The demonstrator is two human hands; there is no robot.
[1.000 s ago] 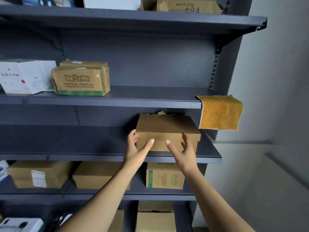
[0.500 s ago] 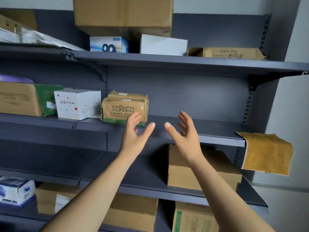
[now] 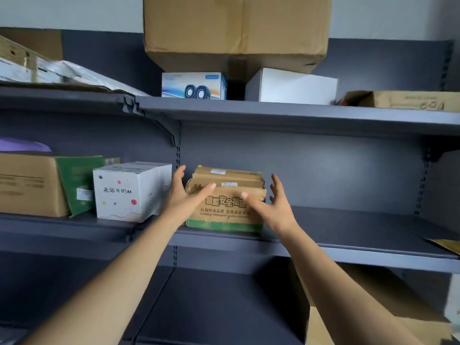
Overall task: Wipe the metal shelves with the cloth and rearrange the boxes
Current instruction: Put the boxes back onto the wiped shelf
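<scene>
Two bare hands are raised to a taped brown box [image 3: 225, 176] that sits at the front edge of the middle shelf [image 3: 361, 253], close to the left end of that shelf section. The left hand [image 3: 184, 201] is at the box's left side, its fingers [image 3: 179, 175] straight and spread and its thumb lying across the front face. The right hand [image 3: 277, 209] mirrors it near the right front corner, with splayed fingers [image 3: 276, 188] and the thumb pointing inward over the print. Neither hand is curled round the box, and I cannot tell whether the palms or thumbs actually touch the cardboard. The hands cover part of the lettering and the box's lower left corner.

Just past the upright to the left stands a white box [image 3: 124, 192] with coloured dots. Beyond it is a brown carton [image 3: 27, 185] with a green side, cut off by the frame, and a purple shape [image 3: 22, 145] above it is only partly seen. At the shelf's right end a sliver of yellow cloth [image 3: 449, 245] shows at the front edge, with nearly all of it out of frame.

On the upper shelf [image 3: 273, 113], a speaker box [image 3: 194, 85] and a plain white box [image 3: 291, 87] stand under a large carton [image 3: 236, 33] whose top is cropped. A flat brown box [image 3: 408, 100] near the right end is blurred. Below, the right forearm hides much of another carton [image 3: 388, 295].
</scene>
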